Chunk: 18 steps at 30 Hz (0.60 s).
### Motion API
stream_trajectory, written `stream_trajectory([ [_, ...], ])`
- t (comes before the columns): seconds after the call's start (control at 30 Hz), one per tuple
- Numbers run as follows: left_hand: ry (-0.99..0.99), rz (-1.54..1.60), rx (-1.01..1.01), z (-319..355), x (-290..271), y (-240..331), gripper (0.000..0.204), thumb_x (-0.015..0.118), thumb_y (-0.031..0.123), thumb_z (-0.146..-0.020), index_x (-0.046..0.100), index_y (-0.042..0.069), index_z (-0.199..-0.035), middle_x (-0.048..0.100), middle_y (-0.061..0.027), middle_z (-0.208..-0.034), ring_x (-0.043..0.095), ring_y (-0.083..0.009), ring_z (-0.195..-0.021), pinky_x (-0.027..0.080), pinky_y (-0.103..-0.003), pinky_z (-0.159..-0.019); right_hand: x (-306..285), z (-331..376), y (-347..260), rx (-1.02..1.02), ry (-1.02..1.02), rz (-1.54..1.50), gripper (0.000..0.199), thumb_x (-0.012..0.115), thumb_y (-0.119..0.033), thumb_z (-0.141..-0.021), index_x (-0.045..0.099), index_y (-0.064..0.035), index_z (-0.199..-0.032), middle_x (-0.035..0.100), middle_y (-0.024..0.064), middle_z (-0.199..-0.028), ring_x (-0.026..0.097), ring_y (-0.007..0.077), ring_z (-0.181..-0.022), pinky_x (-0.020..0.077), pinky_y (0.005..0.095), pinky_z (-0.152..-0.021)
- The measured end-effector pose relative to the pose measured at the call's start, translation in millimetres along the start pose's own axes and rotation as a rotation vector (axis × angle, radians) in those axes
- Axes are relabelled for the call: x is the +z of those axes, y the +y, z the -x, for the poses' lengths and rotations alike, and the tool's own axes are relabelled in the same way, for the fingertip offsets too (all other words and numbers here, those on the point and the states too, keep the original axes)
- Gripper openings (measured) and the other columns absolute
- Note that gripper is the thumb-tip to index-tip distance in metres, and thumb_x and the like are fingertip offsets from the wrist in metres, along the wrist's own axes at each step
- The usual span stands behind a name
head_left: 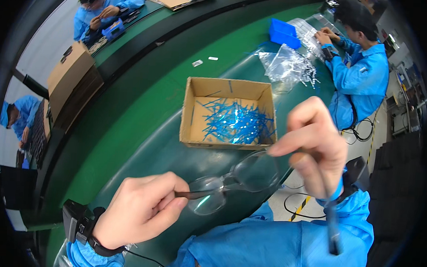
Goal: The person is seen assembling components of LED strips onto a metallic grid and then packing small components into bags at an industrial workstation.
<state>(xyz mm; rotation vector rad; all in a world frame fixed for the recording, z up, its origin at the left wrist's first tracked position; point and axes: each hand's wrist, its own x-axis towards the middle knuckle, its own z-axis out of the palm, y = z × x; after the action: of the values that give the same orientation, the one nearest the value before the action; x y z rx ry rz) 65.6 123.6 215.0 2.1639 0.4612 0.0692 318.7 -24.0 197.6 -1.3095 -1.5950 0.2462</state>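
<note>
A pair of clear-lensed eyeglasses is held up in front of me, above the table. My left hand is closed, its thumb and forefinger pinching one dark temple arm. At the other end of the frame, my right hand has curled fingers, the forefinger touching the outer rim near the hinge. A blurred, dark temple tip hangs below the right wrist. Just beyond the lenses, an open cardboard box holds many thin blue strips.
The green table curves beside a green conveyor belt. Clear plastic bags and a blue bin lie at the far right, near a seated co-worker. Other people work across the belt, beside a cardboard divider. Small white labels lie on the belt.
</note>
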Motion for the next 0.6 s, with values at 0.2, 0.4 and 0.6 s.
stream_trajectory([
  [0.2,0.384,0.129,0.196,14.2,-2.1,-7.4,0.018,0.07,0.014,-0.088,0.062,-0.001,-0.089,0.062,-0.0079,-0.073,0.055,-0.0154,-0.058,0.042,-0.026,-0.051,-0.2,0.3,-7.3,-0.034,0.246,-0.059,0.039,0.056,-0.044,-0.098,0.058,-0.0052,-0.09,0.047,0.0071,-0.086,0.042,0.0098,-0.063,0.0338,0.0227,-0.054],
  [0.4,0.571,-0.029,0.404,34.6,-1.6,1.6,0.035,0.07,0.039,-0.089,0.059,0.005,-0.089,0.058,-0.0069,-0.067,0.051,-0.0162,-0.055,0.04,-0.027,-0.049,-9.4,7.5,-32.8,-0.327,0.385,-0.331,0.037,0.062,-0.044,-0.094,0.056,-0.0088,-0.087,0.047,0.0062,-0.084,0.044,0.0121,-0.058,0.0341,0.024,-0.046],
  [0.6,0.79,0.098,0.852,68.2,-3.7,33.7,0.037,0.064,0.044,-0.093,0.048,0.011,-0.088,0.056,-0.0052,-0.072,0.047,-0.0117,-0.052,0.043,-0.028,-0.047,-54.4,32.4,-69.5,-0.342,0.24,-0.184,0.033,0.064,-0.042,-0.09,0.058,-0.0097,-0.085,0.054,0.0062,-0.076,0.048,0.0152,-0.059,0.037,0.0265,-0.051],
])
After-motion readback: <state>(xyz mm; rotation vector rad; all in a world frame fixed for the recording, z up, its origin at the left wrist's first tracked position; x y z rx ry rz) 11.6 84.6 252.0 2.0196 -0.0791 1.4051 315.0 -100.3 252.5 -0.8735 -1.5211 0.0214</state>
